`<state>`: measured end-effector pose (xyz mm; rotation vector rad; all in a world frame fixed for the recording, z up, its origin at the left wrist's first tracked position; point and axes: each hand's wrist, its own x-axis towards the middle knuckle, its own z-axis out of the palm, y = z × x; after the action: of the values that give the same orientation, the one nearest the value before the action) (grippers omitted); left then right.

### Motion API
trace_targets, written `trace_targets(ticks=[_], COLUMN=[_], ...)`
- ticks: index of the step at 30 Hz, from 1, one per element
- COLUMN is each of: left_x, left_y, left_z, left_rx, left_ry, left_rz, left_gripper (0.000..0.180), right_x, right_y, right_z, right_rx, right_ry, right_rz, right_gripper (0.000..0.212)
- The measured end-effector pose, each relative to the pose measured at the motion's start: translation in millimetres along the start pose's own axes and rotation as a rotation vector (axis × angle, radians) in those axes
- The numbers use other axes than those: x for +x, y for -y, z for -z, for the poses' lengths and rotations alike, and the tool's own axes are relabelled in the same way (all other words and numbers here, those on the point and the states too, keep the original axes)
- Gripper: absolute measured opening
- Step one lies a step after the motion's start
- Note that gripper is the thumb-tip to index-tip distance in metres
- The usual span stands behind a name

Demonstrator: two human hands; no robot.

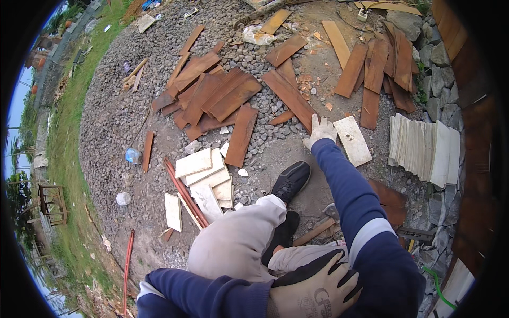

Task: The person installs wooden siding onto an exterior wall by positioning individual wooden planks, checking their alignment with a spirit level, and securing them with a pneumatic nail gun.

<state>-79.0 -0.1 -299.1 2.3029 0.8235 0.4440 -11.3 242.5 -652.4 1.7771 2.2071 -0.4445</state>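
Note:
My right hand, in a pale glove, reaches forward on a blue sleeve. Its fingers and thumb close around the near end of a long brown board, which slants away over the gravel. Just right of that hand lies a dirty white slab. My left hand, in a beige and black glove, rests low in front of me beside my right arm. Its fingers are spread, and nothing shows in it. A hammer with a wooden handle lies by my shoes, its head partly behind my right sleeve.
Brown boards lie in a loose heap ahead left and another ahead right. White slabs are piled left of my shoe. A row of white slabs stands against the stone wall at right. Red rods lie at left.

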Motion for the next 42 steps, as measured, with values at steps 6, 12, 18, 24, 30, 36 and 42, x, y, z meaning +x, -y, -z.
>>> trace_targets(ticks=[6, 12, 18, 24, 30, 36, 42], left_x=[-4.3, 18.4, 62.3, 106.5, 145.4, 142.4, 135.3], left_y=[-2.0, 0.3, -5.4, 43.4, -24.3, -63.9, -141.8], left_z=[-18.7, -33.0, -15.0, 1.6, -58.0, -136.8, -205.1], left_rx=[-0.014, 0.013, 0.224, 0.056, -1.115, -1.186, -1.241], left_ry=[0.156, 0.249, 0.060, -0.801, -0.087, 0.140, 0.260], left_rz=[0.042, -0.070, 0.268, 0.460, 0.298, 0.123, 0.038], left_gripper=[0.037, 0.030, 0.054, 0.083, 0.076, 0.049, 0.049], right_x=[-12.8, -74.0, -174.9, -327.9, -483.0, -579.0, -650.3], right_y=[-15.6, -62.6, -109.1, -157.2, -171.5, -159.3, -158.8], right_z=[9.7, -8.0, 48.7, 106.3, 109.2, 101.8, 76.3], right_rx=[0.207, 1.490, 1.928, 2.212, 1.317, 1.172, 1.158], right_ry=[0.038, 0.358, 0.519, 0.299, -0.312, -0.622, -0.907], right_rz=[0.017, 0.092, -0.063, 0.457, 0.303, 0.162, -0.159], right_gripper=[0.088, 0.074, 0.071, 0.105, 0.121, 0.103, 0.077])
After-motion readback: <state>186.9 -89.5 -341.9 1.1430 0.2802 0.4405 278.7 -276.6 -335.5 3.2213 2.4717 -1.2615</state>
